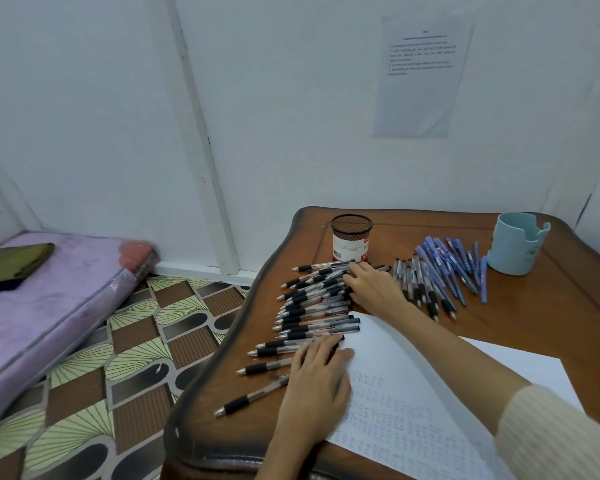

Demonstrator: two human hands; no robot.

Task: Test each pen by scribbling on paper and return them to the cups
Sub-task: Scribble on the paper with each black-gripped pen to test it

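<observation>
Right hand (371, 287) lay open, fingers loose, on the black pens (312, 306) just in front of the mesh cup (351, 239). Left hand (321, 379) rested flat on pens farther from it. Careless sweeping could roll pens off the table (534, 323) edge left of the cup.

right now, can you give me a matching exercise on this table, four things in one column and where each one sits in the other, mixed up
Things
1. black mesh pen cup with a red-and-white label
2. light blue plastic cup
3. blue-barrelled pens
4. white scribbled paper sheet

Places
a. far right corner of the brown wooden table
b. nearest the camera, at the table's near edge
c. fanned out flat beside the blue cup
d. just beyond the right hand

Pairs: 1-d, 2-a, 3-c, 4-b
</observation>
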